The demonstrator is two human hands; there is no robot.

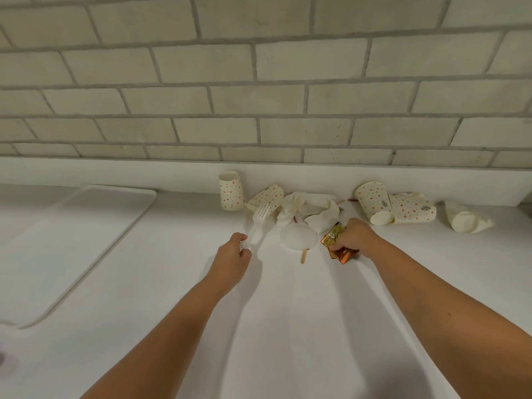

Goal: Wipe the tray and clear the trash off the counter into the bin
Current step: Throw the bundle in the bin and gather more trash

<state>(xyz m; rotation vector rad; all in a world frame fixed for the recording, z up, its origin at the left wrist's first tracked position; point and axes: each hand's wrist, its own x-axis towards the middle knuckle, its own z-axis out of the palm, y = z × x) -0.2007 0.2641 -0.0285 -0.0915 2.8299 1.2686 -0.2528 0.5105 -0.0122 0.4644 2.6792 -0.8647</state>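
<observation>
My left hand [233, 254] grips the handle of a white plastic fork [260, 215], tines pointing away from me. My right hand [355, 236] is closed on shiny orange-gold wrappers [334, 236] at the counter. Between the hands lie a clear round lid [298, 237] and a wooden stick [303, 256]. Behind them sits a heap of crumpled napkins [309, 207]. Dotted paper cups lie around: one upright [231, 191], one crushed [266, 195], two on their sides at right [374, 201] [413, 210]. A white tray [72, 223] lies flat at the left. No bin is in view.
A crushed white paper cone cup [466, 218] lies at the far right. The white counter [288, 326] runs to a low ledge under a grey brick wall [259, 82]. A sink edge [5, 355] shows at the lower left.
</observation>
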